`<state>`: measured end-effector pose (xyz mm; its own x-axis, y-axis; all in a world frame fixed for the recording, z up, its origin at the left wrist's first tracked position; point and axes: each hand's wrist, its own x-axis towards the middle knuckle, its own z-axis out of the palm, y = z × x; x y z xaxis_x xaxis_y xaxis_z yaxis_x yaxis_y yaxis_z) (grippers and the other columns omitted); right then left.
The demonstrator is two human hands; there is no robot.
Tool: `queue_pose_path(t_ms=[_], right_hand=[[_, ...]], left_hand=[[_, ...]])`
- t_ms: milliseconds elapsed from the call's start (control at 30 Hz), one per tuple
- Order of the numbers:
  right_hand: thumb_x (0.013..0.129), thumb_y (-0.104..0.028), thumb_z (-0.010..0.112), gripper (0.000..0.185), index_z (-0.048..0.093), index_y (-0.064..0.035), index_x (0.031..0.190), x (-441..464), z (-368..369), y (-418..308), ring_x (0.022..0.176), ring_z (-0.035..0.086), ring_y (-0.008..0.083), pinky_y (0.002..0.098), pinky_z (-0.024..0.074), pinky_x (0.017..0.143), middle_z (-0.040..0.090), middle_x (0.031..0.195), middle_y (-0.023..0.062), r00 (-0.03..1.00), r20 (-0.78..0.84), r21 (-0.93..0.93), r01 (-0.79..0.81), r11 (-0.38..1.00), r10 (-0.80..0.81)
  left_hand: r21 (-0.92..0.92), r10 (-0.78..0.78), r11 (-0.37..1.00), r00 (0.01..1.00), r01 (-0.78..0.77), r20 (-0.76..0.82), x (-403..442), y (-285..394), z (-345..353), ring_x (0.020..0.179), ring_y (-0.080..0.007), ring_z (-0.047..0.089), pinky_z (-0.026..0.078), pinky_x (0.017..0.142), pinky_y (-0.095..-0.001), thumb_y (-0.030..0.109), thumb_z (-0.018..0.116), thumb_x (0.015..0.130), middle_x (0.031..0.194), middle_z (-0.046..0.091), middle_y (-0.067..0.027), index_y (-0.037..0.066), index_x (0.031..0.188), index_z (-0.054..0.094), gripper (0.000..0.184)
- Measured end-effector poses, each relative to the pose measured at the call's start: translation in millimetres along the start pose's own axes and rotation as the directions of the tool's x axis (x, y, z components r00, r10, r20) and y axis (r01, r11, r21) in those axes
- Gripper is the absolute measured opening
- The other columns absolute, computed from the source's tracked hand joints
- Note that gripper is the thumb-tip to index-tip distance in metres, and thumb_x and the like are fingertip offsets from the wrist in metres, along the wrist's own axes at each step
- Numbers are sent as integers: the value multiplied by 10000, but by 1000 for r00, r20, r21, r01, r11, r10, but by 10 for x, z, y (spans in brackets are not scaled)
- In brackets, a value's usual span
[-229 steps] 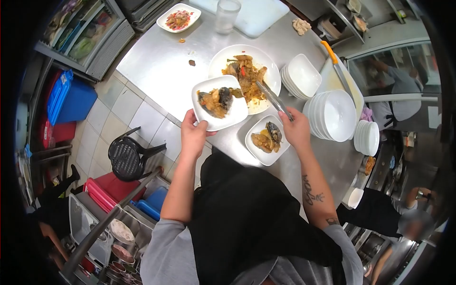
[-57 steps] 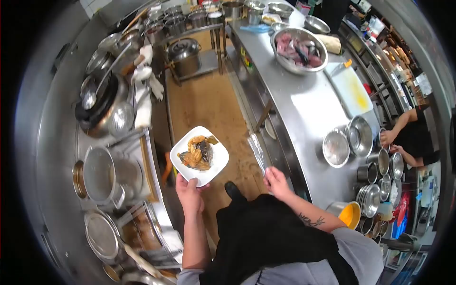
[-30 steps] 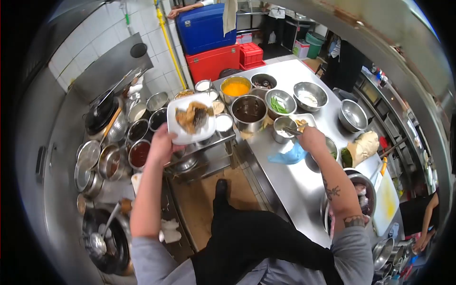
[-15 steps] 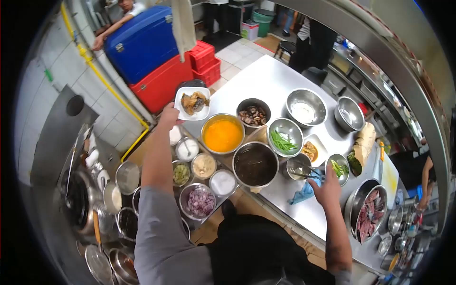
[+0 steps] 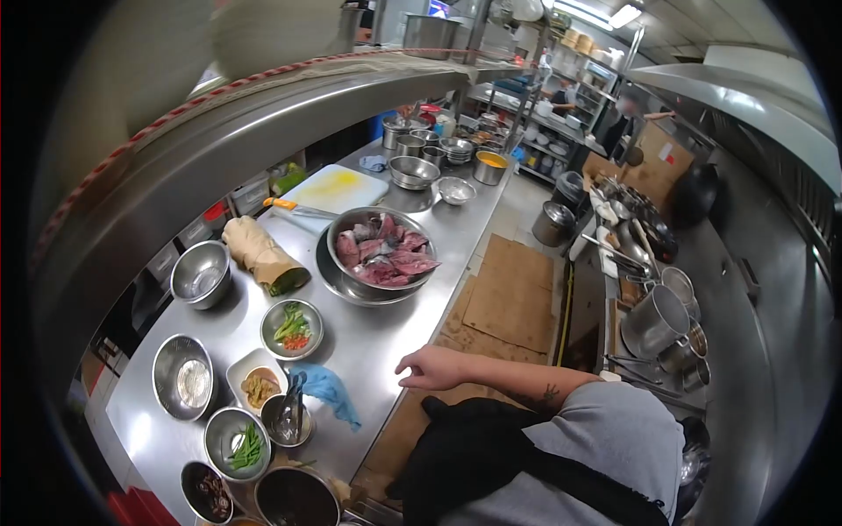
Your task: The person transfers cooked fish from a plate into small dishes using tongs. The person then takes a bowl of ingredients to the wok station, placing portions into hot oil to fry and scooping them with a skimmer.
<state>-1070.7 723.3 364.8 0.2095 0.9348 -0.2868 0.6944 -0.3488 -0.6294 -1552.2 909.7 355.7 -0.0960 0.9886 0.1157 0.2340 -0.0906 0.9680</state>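
One cutting board (image 5: 342,188), one knife (image 5: 303,209), one wrapped bundle (image 5: 261,252).

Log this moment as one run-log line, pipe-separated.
left hand out of view | right hand near table edge, nothing visible in it | tongs in small metal pot | blue cloth beside pot | raw fish in steel bowl

A bare strip of the tabletop (image 5: 373,346) lets the right hand (image 5: 430,368) pass between the fish bowl (image 5: 381,250) and the blue cloth (image 5: 326,392). Past the cloth, tongs (image 5: 297,399) jut up from a small pot (image 5: 285,422), hemmed in by other bowls. The fish bowl bars a low, straight path to the cutting board (image 5: 338,195); a steel shelf (image 5: 263,110) overhangs the far side.
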Motion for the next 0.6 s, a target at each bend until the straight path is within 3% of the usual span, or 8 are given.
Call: queue_pose_path(t_ms=[133, 167, 200, 267, 333, 400, 467, 600], right_hand=[[918, -236, 646, 387, 609, -10, 1230, 344, -195, -299, 737, 634, 206, 350, 494, 671, 683, 831, 138, 864, 37, 185, 487, 853, -502], [929, -231, 643, 432, 565, -11, 1293, 271, -415, -735, 719, 596, 169, 338, 485, 661, 668, 832, 121, 823, 278, 337, 399, 853, -495], [928, -242, 654, 493, 522, -12, 1343, 208, -601, -1028, 711, 571, 153, 333, 482, 657, 663, 839, 126, 671, 479, 510, 312, 802, -566], [929, -260, 662, 462, 558, -18, 1308, 257, -352, -949, 722, 596, 185, 356, 484, 663, 659, 807, 147, 459, 535, 610, 372, 700, -710], [834, -402, 765, 712, 488, -83, 1407, 196, 39, -416, 777, 634, 265, 331, 511, 702, 686, 878, 162, 430, 455, 783, 224, 580, -780], [940, -286, 649, 382, 629, -13, 1207, 56, 204, 530, 758, 621, 222, 382, 484, 690, 658, 797, 158, 430, 296, 649, 564, 510, -853], [958, -308, 618, 341, 676, 11, 1061, -295, 104, 1398, 789, 631, 262, 400, 482, 711, 658, 838, 175, 675, 254, 620, 437, 652, -693], [964, -340, 607, 370, 677, 24, 969, -792, -846, 2513, 828, 627, 233, 370, 483, 725, 673, 912, 150, 828, 143, 611, 357, 706, -543]], left_hand=[[-89, -20, 995, 968, 44, 249, -357, 318, 788, 957, -182, 606, 498, 857, -313, 199, 623, 930, 1118, 603, -80, 27, 1347, 474, 476], [-108, -33, 992, 946, 71, 321, -453, 386, 993, 958, -182, 604, 497, 855, -311, 194, 623, 929, 1123, 600, -80, 27, 1351, 471, 479], [-121, -48, 987, 916, 104, 398, -569, 463, 1205, 959, -182, 602, 496, 854, -309, 189, 623, 928, 1128, 597, -80, 27, 1354, 467, 482], [-127, -77, 977, 835, 173, 545, -773, 599, 1649, 960, -183, 599, 494, 852, -306, 179, 622, 926, 1138, 590, -80, 27, 1361, 460, 488], [-107, -115, 963, 733, 248, 670, -1011, 711, 2104, 962, -184, 595, 492, 850, -302, 170, 621, 925, 1148, 583, -80, 26, 1368, 453, 495], [-52, -157, 945, 588, 323, 793, -1243, 779, 2597, 963, -185, 591, 491, 848, -298, 160, 620, 923, 1158, 577, -80, 26, 1375, 446, 502], [18, -197, 922, 428, 388, 882, -1507, 836, 3144, 965, -185, 587, 489, 846, -294, 151, 619, 921, 1168, 570, -81, 26, 1382, 439, 510], [203, -236, 870, 17, 449, 972, -1999, 1066, 4287, 968, -187, 580, 485, 842, -287, 131, 617, 918, 1188, 557, -81, 26, 1396, 425, 526]])
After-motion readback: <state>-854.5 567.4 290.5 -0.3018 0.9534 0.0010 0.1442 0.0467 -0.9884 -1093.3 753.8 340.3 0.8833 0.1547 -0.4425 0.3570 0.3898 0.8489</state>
